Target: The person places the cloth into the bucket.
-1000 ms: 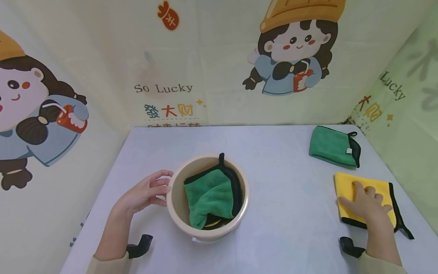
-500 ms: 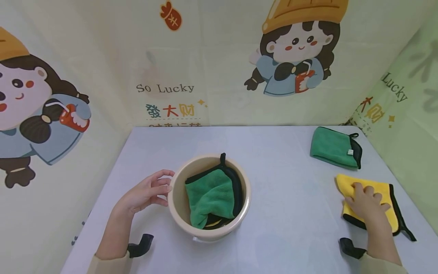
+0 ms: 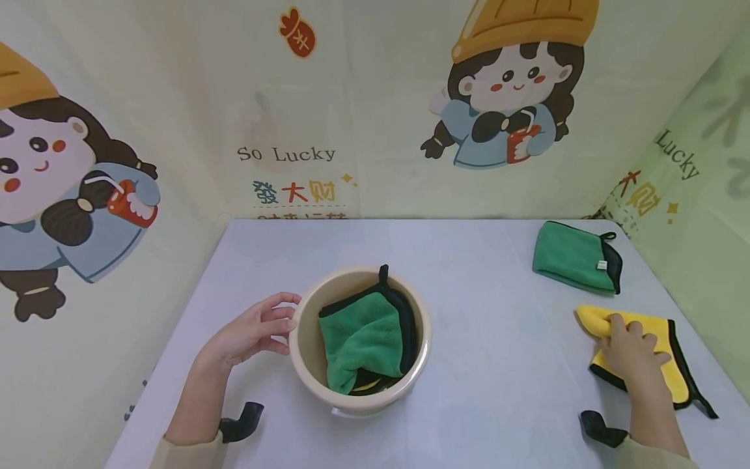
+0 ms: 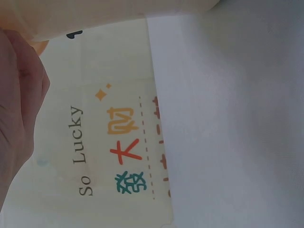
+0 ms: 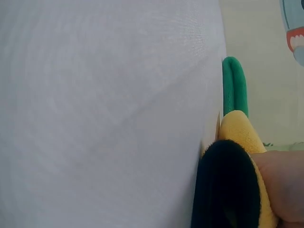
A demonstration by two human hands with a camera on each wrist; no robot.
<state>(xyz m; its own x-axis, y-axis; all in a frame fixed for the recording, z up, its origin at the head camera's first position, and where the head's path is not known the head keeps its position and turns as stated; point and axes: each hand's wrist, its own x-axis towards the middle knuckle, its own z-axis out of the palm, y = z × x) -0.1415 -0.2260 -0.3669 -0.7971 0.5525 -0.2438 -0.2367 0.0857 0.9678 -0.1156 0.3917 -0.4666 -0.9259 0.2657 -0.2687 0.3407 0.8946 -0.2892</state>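
Note:
My left hand point(image 3: 254, 333) rests its fairly straight fingertips against the left side of a cream bucket point(image 3: 302, 363); in the left wrist view part of the hand point(image 4: 19, 95) shows below the bucket wall point(image 4: 118, 12). A folded green cloth point(image 3: 366, 332) with black trim and a loop lies in the bucket, with a bit of yellow and black under it. At the right, my right hand point(image 3: 635, 352) pinches a yellow cloth point(image 3: 659, 322) with black edging, which bulges up beside the fingers. The right wrist view shows that yellow cloth point(image 5: 240, 130) folded against the hand point(image 5: 285, 185).
Another folded green cloth point(image 3: 571, 257) with a black end lies at the back right of the white table point(image 3: 486, 404). Printed cloth walls point(image 3: 375, 98) stand behind the table and along its sides. Black wrist mounts point(image 3: 241, 423) stick out from both wrists.
My right hand has drawn its thumb in and bunched the yellow cloth, whose left part now bulges. The left hand and bucket stay together. The whole view has shifted slightly.

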